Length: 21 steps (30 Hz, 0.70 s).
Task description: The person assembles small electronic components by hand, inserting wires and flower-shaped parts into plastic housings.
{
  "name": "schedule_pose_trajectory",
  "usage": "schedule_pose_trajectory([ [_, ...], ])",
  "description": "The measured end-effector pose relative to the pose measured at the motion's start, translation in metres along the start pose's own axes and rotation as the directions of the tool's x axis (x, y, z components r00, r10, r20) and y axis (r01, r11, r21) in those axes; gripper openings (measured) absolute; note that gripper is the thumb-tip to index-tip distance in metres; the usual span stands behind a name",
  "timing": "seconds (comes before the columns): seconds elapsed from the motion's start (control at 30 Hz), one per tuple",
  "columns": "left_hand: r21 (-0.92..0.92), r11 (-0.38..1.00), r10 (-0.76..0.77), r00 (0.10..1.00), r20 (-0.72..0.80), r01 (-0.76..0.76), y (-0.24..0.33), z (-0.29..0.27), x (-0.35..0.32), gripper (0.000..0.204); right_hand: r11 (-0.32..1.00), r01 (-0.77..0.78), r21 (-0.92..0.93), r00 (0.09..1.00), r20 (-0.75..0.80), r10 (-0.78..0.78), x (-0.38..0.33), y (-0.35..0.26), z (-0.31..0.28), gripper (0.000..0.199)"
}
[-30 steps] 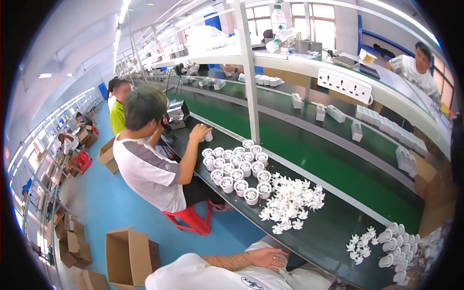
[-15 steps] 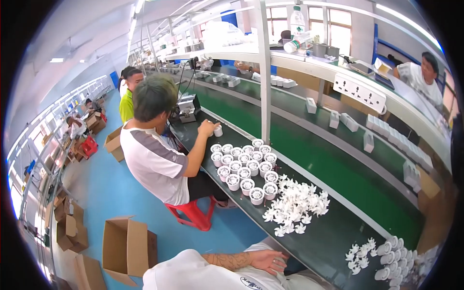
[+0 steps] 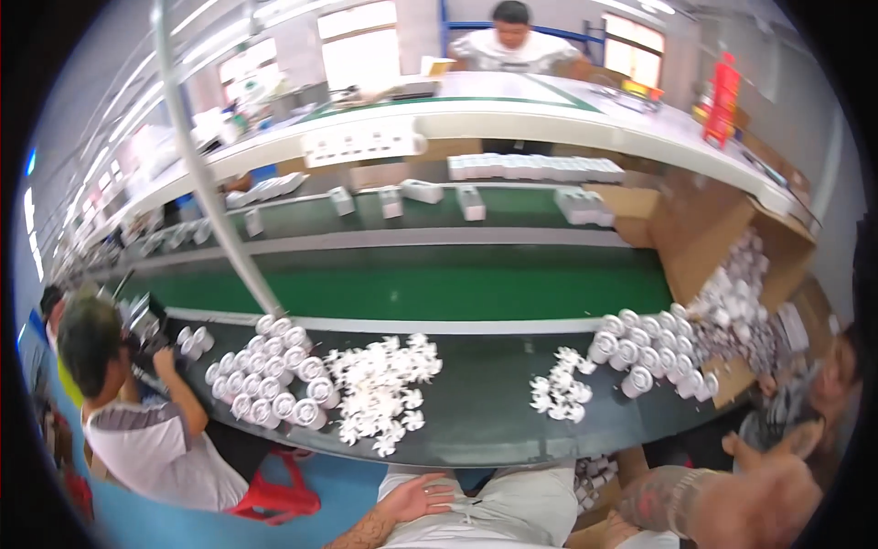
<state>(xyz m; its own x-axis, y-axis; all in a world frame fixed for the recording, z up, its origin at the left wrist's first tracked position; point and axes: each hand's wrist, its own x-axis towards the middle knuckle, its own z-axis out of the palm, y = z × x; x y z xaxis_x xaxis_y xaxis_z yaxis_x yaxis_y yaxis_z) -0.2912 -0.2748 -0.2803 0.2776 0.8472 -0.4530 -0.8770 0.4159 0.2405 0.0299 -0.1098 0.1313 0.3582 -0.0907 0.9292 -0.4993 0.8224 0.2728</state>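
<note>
My left hand (image 3: 419,499) rests palm-down on my thigh, fingers apart and holding nothing, just below the dark work table's edge (image 3: 476,448). My right hand (image 3: 764,494) is raised at the lower right, large and blurred, with a band at the wrist; its fingers cannot be made out. On the table ahead lie a pile of small white star-shaped pieces (image 3: 380,389), a smaller pile (image 3: 560,393), and two clusters of white round cups (image 3: 270,380) (image 3: 649,352). Neither hand touches them.
A green conveyor belt (image 3: 457,293) runs behind the table. A tilted cardboard box (image 3: 732,229) spills white parts at the right. One co-worker (image 3: 137,412) sits left beside a red stool (image 3: 274,494), another person (image 3: 828,389) sits close right, a third (image 3: 512,41) stands across.
The view has swung to the right along the line. My right hand has come into view at the lower right. My left hand stays on my thigh.
</note>
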Motion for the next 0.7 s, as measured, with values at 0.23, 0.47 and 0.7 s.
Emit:
schedule_pose_trajectory([
  [0.23, 0.606, 0.795, 0.073, 0.988, -0.132, 0.022, -0.015, 0.032, -0.015, 0.043, 0.075, -0.878, -0.473, 0.226, -0.271, 0.936, -0.264, -0.004, -0.046, 0.036],
  [0.47, 0.943, 0.302, -0.148, 0.984, -0.099, 0.140, -0.017, 0.124, 0.020, 0.048, 0.140, -0.734, -0.665, 0.370, -0.219, 0.903, -0.303, -0.033, -0.078, 0.034],
  [0.7, 0.912, 0.383, 0.015, 0.989, 0.150, -0.144, -0.049, 0.145, 0.030, 0.034, 0.243, -0.229, -0.943, 0.333, 0.159, 0.929, -0.343, -0.018, -0.058, 0.023],
])
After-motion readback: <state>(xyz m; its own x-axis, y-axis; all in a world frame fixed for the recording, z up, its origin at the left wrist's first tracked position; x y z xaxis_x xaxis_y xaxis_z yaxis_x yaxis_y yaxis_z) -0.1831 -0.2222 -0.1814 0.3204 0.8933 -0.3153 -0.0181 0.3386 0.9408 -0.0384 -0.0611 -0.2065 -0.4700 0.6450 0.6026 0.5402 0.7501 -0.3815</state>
